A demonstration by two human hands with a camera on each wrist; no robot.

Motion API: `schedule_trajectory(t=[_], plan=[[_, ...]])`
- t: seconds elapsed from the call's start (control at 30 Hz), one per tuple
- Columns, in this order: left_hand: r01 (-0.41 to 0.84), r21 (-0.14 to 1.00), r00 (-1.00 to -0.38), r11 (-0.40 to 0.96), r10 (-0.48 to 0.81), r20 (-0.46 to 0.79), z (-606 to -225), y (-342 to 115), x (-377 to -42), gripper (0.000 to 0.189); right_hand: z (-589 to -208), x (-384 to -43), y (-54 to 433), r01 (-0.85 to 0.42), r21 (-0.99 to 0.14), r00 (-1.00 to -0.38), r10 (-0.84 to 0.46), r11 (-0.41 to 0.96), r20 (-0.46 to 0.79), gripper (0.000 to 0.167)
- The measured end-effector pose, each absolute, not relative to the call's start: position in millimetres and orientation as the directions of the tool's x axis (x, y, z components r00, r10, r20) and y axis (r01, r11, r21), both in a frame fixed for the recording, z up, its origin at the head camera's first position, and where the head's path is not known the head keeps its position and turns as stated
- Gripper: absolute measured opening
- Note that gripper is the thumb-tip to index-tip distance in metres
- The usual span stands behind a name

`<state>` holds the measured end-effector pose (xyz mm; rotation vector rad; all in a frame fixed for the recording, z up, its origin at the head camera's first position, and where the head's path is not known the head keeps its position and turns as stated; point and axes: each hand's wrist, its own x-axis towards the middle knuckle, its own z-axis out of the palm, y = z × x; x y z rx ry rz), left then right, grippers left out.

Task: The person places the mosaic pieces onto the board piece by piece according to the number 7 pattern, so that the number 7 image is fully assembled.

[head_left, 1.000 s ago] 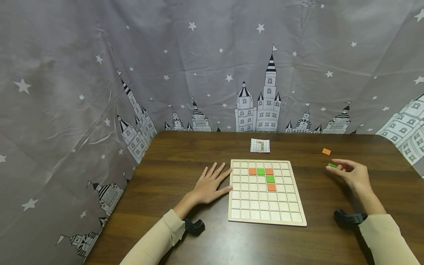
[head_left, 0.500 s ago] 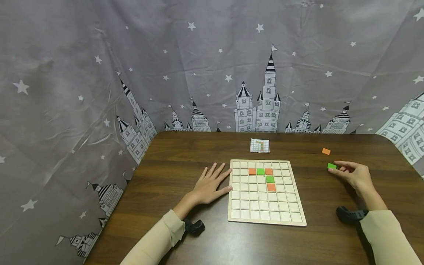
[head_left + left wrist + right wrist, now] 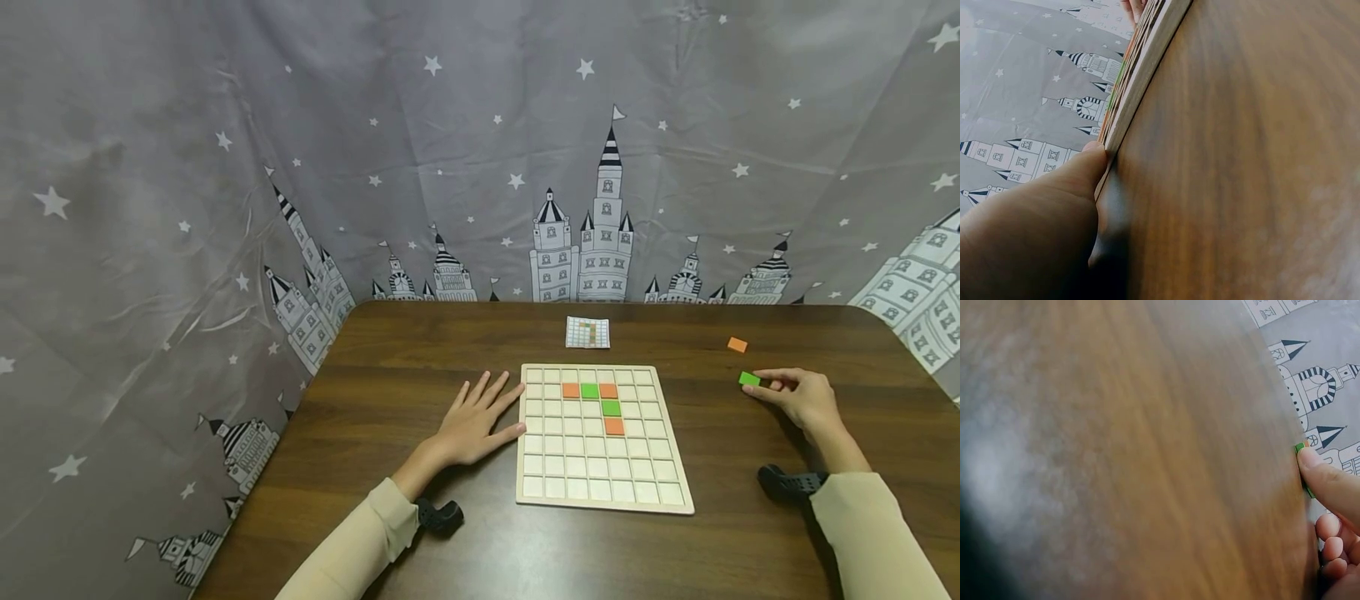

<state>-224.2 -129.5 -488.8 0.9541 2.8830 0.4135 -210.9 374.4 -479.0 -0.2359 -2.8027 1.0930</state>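
My right hand [image 3: 806, 404] pinches a small green square tile [image 3: 749, 378] between thumb and index finger, low over the table at the right. In the right wrist view the thumb lies against the green tile [image 3: 1301, 464], the other fingers curled below. My left hand [image 3: 474, 427] lies with fingers spread on the table, thumb and index fingertip at the left edge of a pale wooden grid board [image 3: 585, 464]. In the left wrist view that thumb [image 3: 1088, 164] touches the board's side [image 3: 1147, 69]. Three orange and two green tiles sit in the board's upper cells.
A loose orange tile [image 3: 737, 344] lies beyond my right hand. A small printed card [image 3: 588, 332] with a coloured grid pattern lies behind the board. The dark wooden table [image 3: 420, 350] ends at a grey curtain [image 3: 450, 167] printed with castles and stars.
The green tile in my right hand has turned from nearly edge-on to showing its flat face, shifting slightly left. My left hand and the board have stayed in place.
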Motion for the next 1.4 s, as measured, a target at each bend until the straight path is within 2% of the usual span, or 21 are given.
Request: schedule_trajectory(t=[0.5, 1.07, 1.4], plan=[[0.571, 0.268, -0.807, 0.776, 0.591, 0.008, -490.2, -129.3, -224.2, 0.070, -482.3, -210.9, 376.0, 0.076, -0.691, -0.975, 0.200, 0.719, 0.101, 0.049], [0.571, 0.270, -0.807, 0.775, 0.590, 0.015, -489.4, -129.2, -223.7, 0.070, -475.0, -206.3, 375.5, 0.108, -0.737, -0.977, 0.207, 0.667, 0.045, 0.058], [0.572, 0.269, -0.806, 0.775, 0.592, 0.008, -489.0, -129.8, -224.0, 0.070, -463.6, -203.3, 367.5, 0.034, -0.740, -0.980, 0.166, 0.671, 0.105, 0.054]])
